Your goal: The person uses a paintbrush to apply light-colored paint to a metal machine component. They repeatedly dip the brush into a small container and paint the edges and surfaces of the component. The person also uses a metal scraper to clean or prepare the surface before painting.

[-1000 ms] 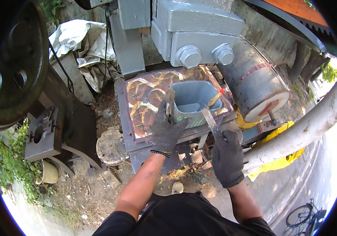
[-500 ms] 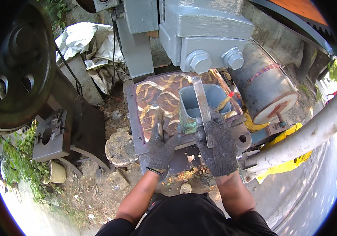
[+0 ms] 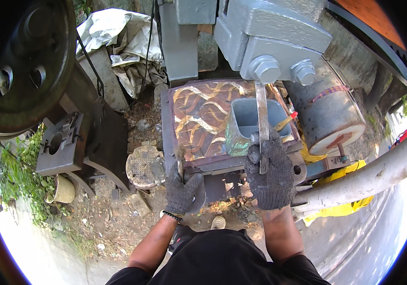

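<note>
Our gloved left hand [image 3: 179, 192], thumb [image 3: 195, 180] angled right; our gloved right hand [image 3: 272, 178] gripping; our bare forearms [image 3: 155, 240] extended from near side.

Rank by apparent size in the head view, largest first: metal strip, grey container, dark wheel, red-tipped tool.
1. Dark wheel
2. Grey container
3. Metal strip
4. Red-tipped tool

Littered brown earth [image 3: 113, 223] lies beside grey pavement [image 3: 350, 232] (sunlit at right), outdoors.
</note>
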{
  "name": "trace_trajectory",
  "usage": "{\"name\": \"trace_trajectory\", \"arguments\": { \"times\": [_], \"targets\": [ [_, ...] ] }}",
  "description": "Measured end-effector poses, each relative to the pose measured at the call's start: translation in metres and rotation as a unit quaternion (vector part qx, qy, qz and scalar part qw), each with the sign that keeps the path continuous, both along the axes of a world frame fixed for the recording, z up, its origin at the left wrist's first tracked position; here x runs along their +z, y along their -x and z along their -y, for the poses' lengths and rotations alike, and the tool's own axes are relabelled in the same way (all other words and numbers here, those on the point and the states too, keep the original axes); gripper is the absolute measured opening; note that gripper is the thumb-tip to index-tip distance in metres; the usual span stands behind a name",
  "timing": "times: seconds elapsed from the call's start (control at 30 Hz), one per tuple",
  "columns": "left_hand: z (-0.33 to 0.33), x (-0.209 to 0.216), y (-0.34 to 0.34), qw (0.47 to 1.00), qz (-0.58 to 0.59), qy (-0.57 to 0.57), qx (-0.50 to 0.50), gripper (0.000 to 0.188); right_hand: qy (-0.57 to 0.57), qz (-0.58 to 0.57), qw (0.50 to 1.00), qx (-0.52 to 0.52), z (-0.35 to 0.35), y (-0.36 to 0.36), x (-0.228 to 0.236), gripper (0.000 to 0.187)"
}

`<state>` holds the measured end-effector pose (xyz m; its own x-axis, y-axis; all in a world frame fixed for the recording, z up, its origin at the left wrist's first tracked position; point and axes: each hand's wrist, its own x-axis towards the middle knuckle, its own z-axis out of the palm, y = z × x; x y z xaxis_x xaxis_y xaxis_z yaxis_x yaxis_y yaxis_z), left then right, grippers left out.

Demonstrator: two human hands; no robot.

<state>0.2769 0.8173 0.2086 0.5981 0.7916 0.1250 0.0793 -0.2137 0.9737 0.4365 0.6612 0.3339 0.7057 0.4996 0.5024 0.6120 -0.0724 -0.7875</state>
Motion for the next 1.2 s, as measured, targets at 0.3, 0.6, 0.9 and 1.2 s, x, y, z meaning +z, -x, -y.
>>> {"name": "trace_trajectory", "arguments": {
  "times": [0.3, 0.6, 0.9, 1.2],
  "targets": [
    [-0.003, -0.011, 0.008, 0.998, -0.037, 0.046, -0.014, 0.068, 0.002, 0.001, 1.0, -0.01, -0.003, 0.002, -0.001, 0.034],
    [-0.01, -0.021, 0.012, 0.998, -0.05, -0.025, -0.002, 0.078, 0.014, 0.01, 1.0, -0.016, -0.002, 0.005, -0.004, 0.033],
    [-0.005, -0.018, 0.018, 0.996, -0.093, -0.006, -0.002, 0.072, 0.128, 0.15, 0.978, -0.074, 0.018, 0.013, -0.012, 0.031],
    [-0.004, 0.006, 0.0, 0.989, -0.035, -0.142, -0.036, 0.078, -0.107, -0.271, 0.957, -0.004, 0.057, 0.019, 0.004, 0.029]
  ]
}}
